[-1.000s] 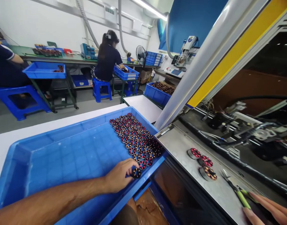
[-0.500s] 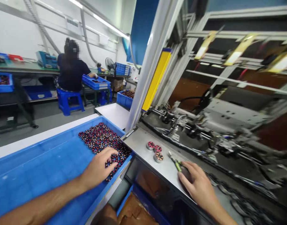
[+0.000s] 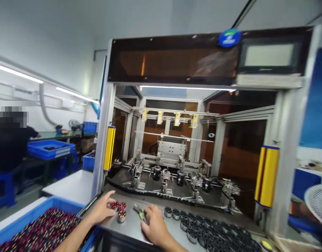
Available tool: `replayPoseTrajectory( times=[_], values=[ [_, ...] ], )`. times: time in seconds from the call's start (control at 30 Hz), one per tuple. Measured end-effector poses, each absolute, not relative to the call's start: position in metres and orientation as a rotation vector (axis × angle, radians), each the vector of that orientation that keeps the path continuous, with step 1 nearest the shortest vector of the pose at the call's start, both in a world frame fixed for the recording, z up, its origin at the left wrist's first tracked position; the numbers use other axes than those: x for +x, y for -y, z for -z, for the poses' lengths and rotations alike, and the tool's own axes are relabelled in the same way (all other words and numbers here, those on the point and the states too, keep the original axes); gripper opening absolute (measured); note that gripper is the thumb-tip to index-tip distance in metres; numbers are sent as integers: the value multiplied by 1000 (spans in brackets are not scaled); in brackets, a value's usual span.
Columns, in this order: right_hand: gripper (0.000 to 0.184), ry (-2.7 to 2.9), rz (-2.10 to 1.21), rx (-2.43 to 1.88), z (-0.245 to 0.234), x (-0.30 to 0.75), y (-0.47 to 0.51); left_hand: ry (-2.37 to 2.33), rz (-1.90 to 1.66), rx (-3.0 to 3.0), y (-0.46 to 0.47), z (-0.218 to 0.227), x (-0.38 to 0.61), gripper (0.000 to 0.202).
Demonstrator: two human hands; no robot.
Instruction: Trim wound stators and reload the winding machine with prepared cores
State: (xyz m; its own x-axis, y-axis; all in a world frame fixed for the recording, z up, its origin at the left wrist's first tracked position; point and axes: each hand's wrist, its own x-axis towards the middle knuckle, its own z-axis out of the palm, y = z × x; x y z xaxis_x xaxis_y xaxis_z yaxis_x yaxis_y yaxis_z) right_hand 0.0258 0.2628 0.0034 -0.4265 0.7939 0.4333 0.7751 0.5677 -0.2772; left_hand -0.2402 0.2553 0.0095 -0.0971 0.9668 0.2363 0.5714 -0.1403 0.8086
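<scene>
Change: half a second ago our left hand is down in the blue tray point(image 3: 45, 205) among the tray coils point(image 3: 42, 229). Now the left hand point(image 3: 103, 210) is up on the metal shelf point(image 3: 131, 228), at its left end, with its fingertips against the wound coils point(image 3: 121, 215) standing there. The fingers reach forward, loosely spread. It's too blurred to tell whether they pinch a coil or just touch one.

The right hand point(image 3: 155, 229) stays put at the shelf's front edge. It is palm down, with fingers curled over the green handles of the cutters point(image 3: 139, 211), and looks to be gripping them. Our view also lifts from the tray to the whole machine point(image 3: 173, 154).

Our read: the left hand moves from tray to shelf, but the shelf group counts the same as before. If a coil has been added, it is hidden under the fingers.

Counts:
- Wound coils at the shelf's left end: three, two red-topped and one coppery, set close together.
- Cutters: one, just right of them.
- Dark rings point(image 3: 208, 229) along the shelf's right half: many, too blurred to count.
- Tray coils: a dense layer, uncountable.
- Yellow bars point(image 3: 109, 148) on the machine posts: two.
- Yellow tags point(image 3: 177, 119) hanging inside: four.
- A person point(image 3: 11, 143) sits at the far left: one.
</scene>
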Motion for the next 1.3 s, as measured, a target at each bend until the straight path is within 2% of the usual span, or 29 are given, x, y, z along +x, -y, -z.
replayPoseTrajectory(
  times=[0.17,0.3,0.37,0.47,0.6,0.7,0.83,0.97,1.17,1.3],
  values=[
    [24,2275,-99,-1259,-1,28,-257,-1674,-1314,1571,-248,-16,-242,27],
    [25,2283,-212,-1206,-6,31,-259,-1581,-1564,1391,-213,-41,-239,63],
    [25,2266,-296,-1140,-15,31,-258,-1509,-1685,1335,-181,-54,-226,72],
    [29,2183,-456,-995,-35,34,-239,-1402,-1778,1323,-121,-60,-187,67],
    [24,2058,-807,-801,-50,56,-170,-1387,-1873,1346,-46,-36,-125,59],
    [35,1934,-1173,-728,-45,80,-105,-1374,-1994,1461,-9,-12,-91,48],
    [43,1532,-1665,-709,-35,98,-49,-1351,-1823,1552,10,7,-70,48],
    [41,1387,-1714,-763,-35,108,-39,-1324,-1736,1544,12,9,-57,52],
    [41,1426,-2114,-394,-30,154,-59,-1156,-1744,1467,13,-8,-43,61],
    [30,1399,-2127,-444,-10,166,-57,-1069,-1724,1492,13,-14,-48,63]
  ],
)
